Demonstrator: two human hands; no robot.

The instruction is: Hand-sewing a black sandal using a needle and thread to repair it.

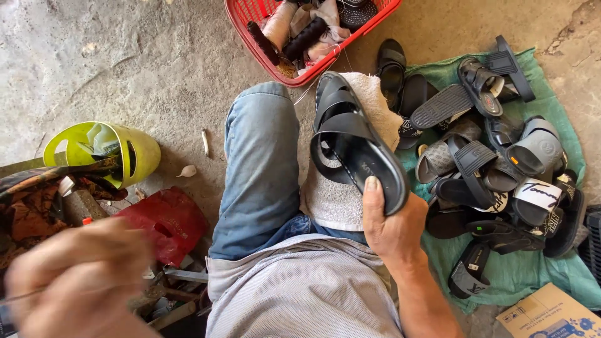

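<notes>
Rt hand clamped on heel of black sandal over towel; lt hand blurred, pinching thin needle-like tool, tip cut off by frame.

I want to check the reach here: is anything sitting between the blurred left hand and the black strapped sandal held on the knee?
Yes. The left hand is apart from the black strapped sandal, and the person's blue-jeaned thigh lies between them. The right hand already grips the sandal's heel end.

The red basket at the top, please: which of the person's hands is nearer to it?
Right. The right hand holds a black sandal pointing toward the red basket; the left hand is far lower left.
</notes>
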